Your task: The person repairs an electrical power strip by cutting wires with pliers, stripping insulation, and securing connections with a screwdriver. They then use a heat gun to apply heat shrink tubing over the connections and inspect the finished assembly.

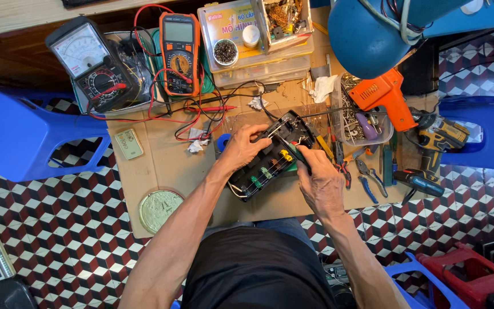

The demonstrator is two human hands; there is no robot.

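Observation:
A black opened electronic device (pixel 270 157) with green, yellow and orange parts inside lies tilted on a cardboard sheet (pixel 161 166). My left hand (pixel 242 147) grips its upper left edge. My right hand (pixel 319 182) rests against its right side and holds a thin dark tool (pixel 300 157) whose tip reaches into the casing near the yellow part. Whether the tip touches a part, I cannot tell.
An orange digital multimeter (pixel 179 54) and an analog meter (pixel 91 64) stand at the back with red and black leads. Pliers (pixel 367 171), an orange heat gun (pixel 385 97), a cordless drill (pixel 438 140) and a blue lamp (pixel 367 34) sit to the right. Blue stools flank both sides.

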